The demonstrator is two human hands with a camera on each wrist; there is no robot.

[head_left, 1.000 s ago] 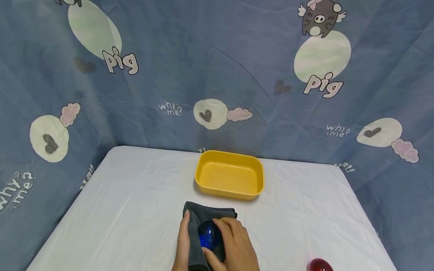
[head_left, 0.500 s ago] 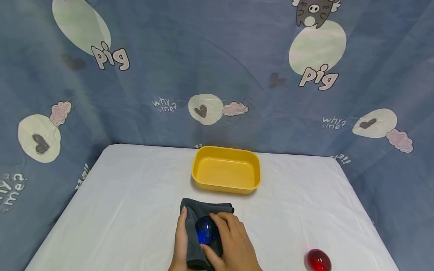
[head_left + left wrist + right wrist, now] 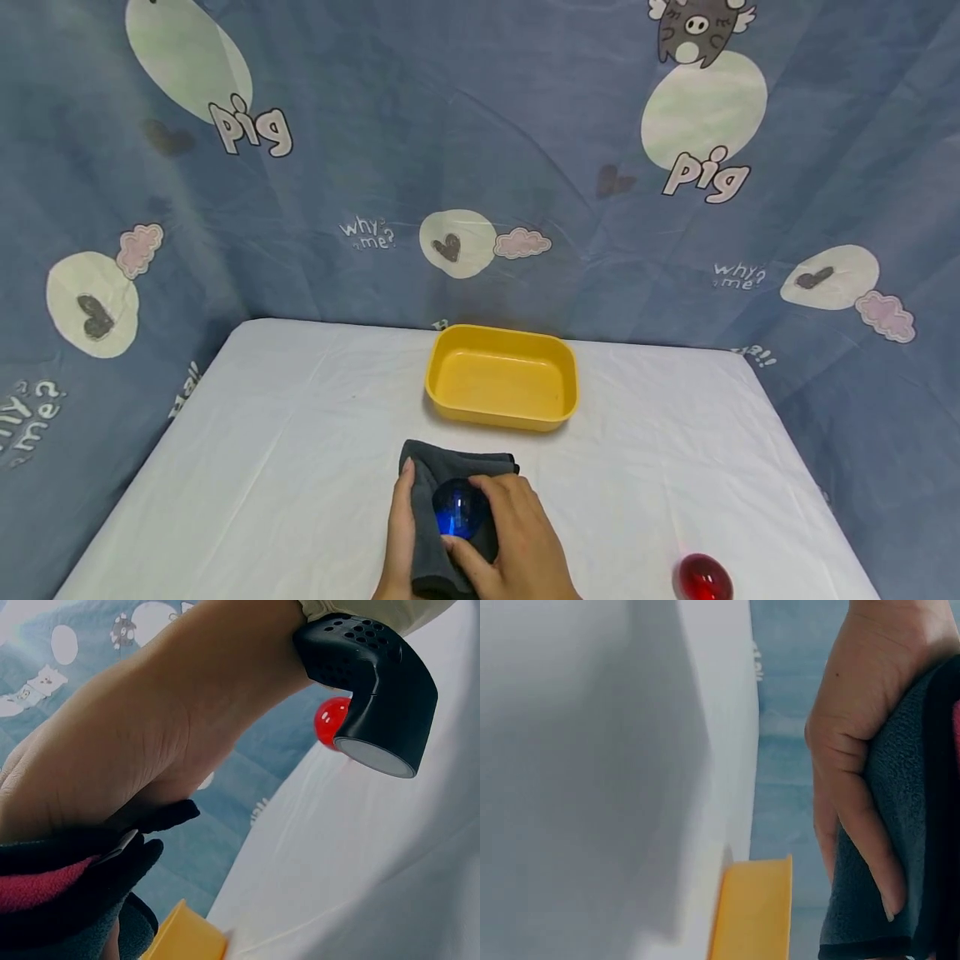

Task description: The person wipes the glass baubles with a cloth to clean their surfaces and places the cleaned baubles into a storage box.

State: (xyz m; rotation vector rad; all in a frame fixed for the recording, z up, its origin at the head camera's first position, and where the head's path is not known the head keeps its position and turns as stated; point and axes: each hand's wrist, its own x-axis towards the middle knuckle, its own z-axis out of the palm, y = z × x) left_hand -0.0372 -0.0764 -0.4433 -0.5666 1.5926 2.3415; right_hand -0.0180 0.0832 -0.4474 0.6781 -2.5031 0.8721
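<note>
My head camera is looking forward and down over the bench (image 3: 262, 467). Both wrist cameras are sitting close, catching the yellow tub (image 3: 501, 387) along their lower edges.

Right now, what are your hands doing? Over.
Left hand holds folded dark grey fleece cloth. Right hand grips shiny blue glass ball against it. Nothing blocking.

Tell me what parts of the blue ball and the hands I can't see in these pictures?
- Blue ball: head view shows only its top; the right hand and grey cloth cover the rest. Neither wrist view shows it.
- Left hand: head view's bottom edge cuts off its wrist; the cloth hides its palm.
- Red ball: left wrist view, partly behind the black wrist mount.
- Yellow tray: both wrist views show only a corner, cut by the edge.
</note>
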